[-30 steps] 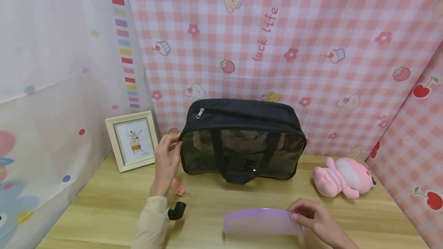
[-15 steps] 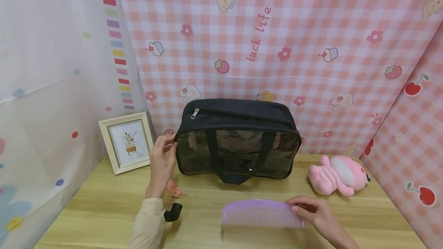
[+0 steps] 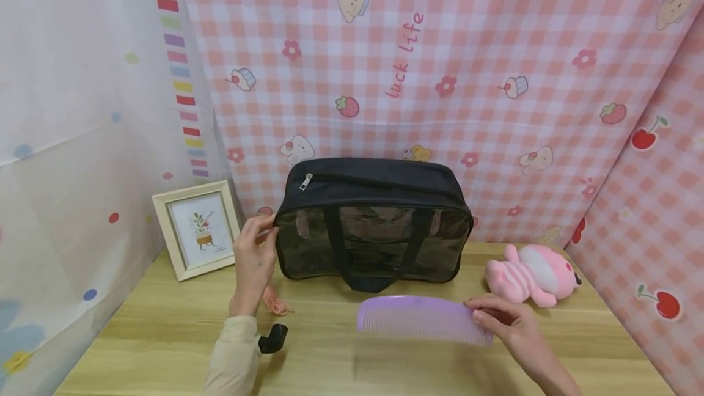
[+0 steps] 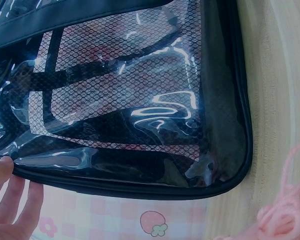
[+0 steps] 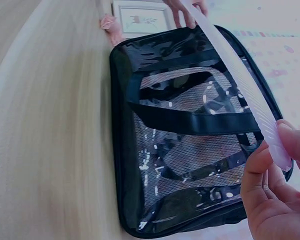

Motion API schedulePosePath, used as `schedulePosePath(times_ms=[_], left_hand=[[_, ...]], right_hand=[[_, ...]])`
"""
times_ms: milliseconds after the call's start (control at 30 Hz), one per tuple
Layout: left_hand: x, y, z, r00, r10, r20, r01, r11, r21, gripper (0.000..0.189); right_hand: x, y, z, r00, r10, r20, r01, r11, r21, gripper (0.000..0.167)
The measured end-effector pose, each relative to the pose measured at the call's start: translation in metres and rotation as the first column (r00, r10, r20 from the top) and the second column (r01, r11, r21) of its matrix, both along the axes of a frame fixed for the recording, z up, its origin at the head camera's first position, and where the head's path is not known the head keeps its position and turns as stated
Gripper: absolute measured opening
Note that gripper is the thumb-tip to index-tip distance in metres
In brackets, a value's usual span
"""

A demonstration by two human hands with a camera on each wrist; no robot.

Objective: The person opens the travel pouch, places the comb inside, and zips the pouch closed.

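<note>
A black zip bag [image 3: 379, 185] with a see-through front stands upright at the back of the table, its handle strap hanging down in front. My left hand [image 3: 255, 261] pinches the bag's left edge; in the left wrist view the thumb [image 4: 1, 169] lies on the clear front and the fingers pass behind the piping. With thumb and fingers, my right hand [image 3: 508, 322] grips one end of a purple comb [image 3: 415, 313], teeth downward, held above the table in front of the bag. Mesh shows through the clear panel in the right wrist view. The bag's zip pull [image 3: 306, 181] sits at its left end.
Left of the bag stands a cream picture frame [image 3: 223, 264]. Pink cord [image 3: 275, 302] and a black angled piece [image 3: 273, 339] lie near my left forearm. To the right is a pink plush toy [image 3: 530, 275]. Checked cloth [image 3: 357, 35] hangs behind the wooden table [image 3: 313, 365].
My right hand has moved the comb up and forward, closer to the bag. My left hand stays at the bag's left edge. The head view has shifted slightly to the right.
</note>
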State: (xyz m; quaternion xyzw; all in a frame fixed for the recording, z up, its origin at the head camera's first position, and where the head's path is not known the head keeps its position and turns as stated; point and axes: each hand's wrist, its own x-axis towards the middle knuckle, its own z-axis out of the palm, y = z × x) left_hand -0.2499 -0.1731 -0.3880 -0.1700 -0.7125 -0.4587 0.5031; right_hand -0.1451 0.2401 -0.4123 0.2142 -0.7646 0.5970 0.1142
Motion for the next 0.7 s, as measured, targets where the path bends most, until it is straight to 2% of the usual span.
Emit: schedulePosePath(times_ms=[100, 233, 467, 567, 700], left_hand=[[0.006, 0.002, 0.006, 1.000, -0.014, -0.009, 0.014, 1.000, 0.004, 0.022], [0.005, 0.002, 0.006, 0.999, -0.037, -0.021, 0.038, 0.999, 0.017, 0.023], [0.009, 0.001, 0.008, 1.000, -0.023, -0.009, 0.023, 1.000, -0.003, 0.022], [0.005, -0.001, 0.004, 0.999, -0.033, -0.006, 0.033, 0.999, -0.007, 0.023], [-0.008, -0.008, -0.008, 0.999, -0.035, 0.007, 0.035, 0.999, -0.006, 0.023]], right_hand=[[-0.001, 0.001, 0.003, 0.999, -0.007, -0.037, 0.007, 1.000, -0.021, 0.017], [-0.003, 0.001, 0.007, 0.997, -0.009, -0.082, 0.005, 0.999, -0.050, 0.020], [-0.005, -0.001, 0.016, 0.996, -0.073, -0.053, 0.071, 0.997, -0.030, 0.019], [-0.006, -0.002, 0.021, 0.995, -0.074, -0.062, 0.070, 0.996, -0.062, 0.019], [-0.008, -0.002, 0.028, 0.994, -0.067, -0.089, 0.058, 0.993, -0.100, 0.021]])
